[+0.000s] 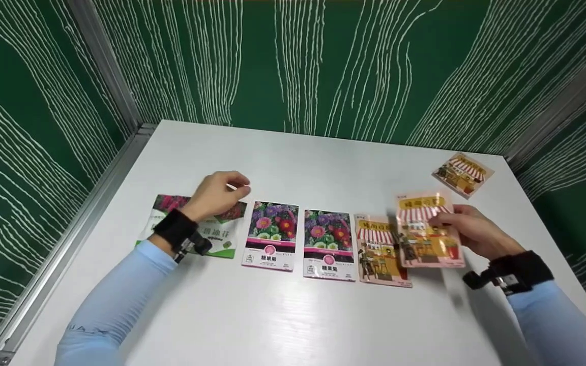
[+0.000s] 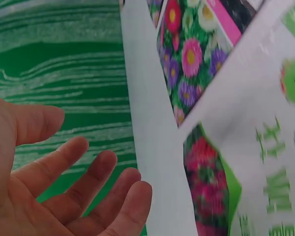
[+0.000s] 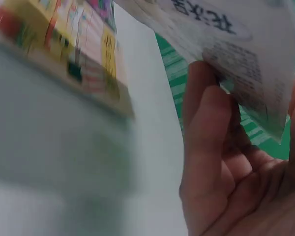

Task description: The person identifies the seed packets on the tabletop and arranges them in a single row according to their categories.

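My right hand (image 1: 484,231) pinches a pink-and-yellow seed packet (image 1: 428,249) with a striped awning picture, thumb on its front. The right wrist view shows the printed back of this packet (image 3: 236,64) against the fingers. A matching awning packet (image 1: 377,254) lies on the table just left of it. My left hand (image 1: 216,193) is above the green-and-white seed packet (image 1: 222,244) at the row's left end, partly hiding it. In the left wrist view its fingers (image 2: 101,169) are spread and loosely bent, with nothing between them.
Two flower-picture seed packets (image 1: 272,234) (image 1: 328,241) lie side by side mid-row. Another awning packet (image 1: 463,175) lies tilted near the back right edge of the white table (image 1: 272,325). Green walls with white lines (image 1: 257,61) stand behind and at both sides.
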`<state>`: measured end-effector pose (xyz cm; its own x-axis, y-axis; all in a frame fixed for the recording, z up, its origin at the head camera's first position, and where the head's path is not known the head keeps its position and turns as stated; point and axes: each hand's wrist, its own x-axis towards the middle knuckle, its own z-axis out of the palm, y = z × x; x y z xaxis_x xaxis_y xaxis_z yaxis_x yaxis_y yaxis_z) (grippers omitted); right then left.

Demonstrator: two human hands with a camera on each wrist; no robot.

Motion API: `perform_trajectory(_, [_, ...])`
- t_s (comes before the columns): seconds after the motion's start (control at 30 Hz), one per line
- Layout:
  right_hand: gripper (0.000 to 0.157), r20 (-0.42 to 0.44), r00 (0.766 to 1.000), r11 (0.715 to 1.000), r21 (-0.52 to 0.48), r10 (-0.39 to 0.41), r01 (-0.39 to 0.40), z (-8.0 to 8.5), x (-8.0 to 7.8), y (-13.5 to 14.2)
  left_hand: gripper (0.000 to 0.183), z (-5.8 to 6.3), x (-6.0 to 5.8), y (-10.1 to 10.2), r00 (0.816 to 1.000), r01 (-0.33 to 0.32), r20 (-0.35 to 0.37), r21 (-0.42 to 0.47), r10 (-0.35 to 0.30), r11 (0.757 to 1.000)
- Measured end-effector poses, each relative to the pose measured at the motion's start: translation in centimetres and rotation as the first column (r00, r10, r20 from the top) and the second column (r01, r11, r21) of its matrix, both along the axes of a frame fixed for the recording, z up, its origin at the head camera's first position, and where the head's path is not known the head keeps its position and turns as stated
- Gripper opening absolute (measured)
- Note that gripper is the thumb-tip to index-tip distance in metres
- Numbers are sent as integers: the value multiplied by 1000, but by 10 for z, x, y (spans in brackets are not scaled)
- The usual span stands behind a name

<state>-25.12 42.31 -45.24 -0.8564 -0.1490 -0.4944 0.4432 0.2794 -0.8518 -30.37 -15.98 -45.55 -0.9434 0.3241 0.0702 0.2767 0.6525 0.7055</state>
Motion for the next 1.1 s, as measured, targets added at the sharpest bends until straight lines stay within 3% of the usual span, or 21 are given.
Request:
perform_trajectory(0.13, [24, 36, 999, 997, 71, 0, -2, -6, 4, 23, 40, 3, 3, -19, 999, -34, -9, -30, 34, 999])
perform_trajectory(0.27, [36, 32, 999, 983, 178, 39, -44, -14, 6, 33, 42, 4, 5, -33, 998, -55, -18, -111, 53, 992])
perform_trajectory(0.43, [49, 32, 996, 926, 366, 85, -91, -22, 12, 36, 43, 6, 7, -44, 996, -78, -43, -162, 72, 984])
perform_trajectory(0.73, [71, 21, 990, 750, 650, 138, -119, -17, 18, 27, 43, 6, 11, -51, 996, -87, -51, -177, 80, 980])
perform_trajectory(0.8, [71, 25, 989, 698, 706, 145, -120, -16, 20, 23, 42, 6, 11, -51, 996, -83, -51, -180, 75, 980])
perform_trajectory(1.0, [62, 53, 982, 495, 858, 184, -139, -11, 22, 11, 42, 5, 14, -50, 995, -85, -71, -181, 74, 980])
perform_trajectory(1.1, [62, 60, 973, 433, 888, 222, -154, -7, 23, 4, 42, 4, 15, -50, 995, -90, -69, -185, 78, 979])
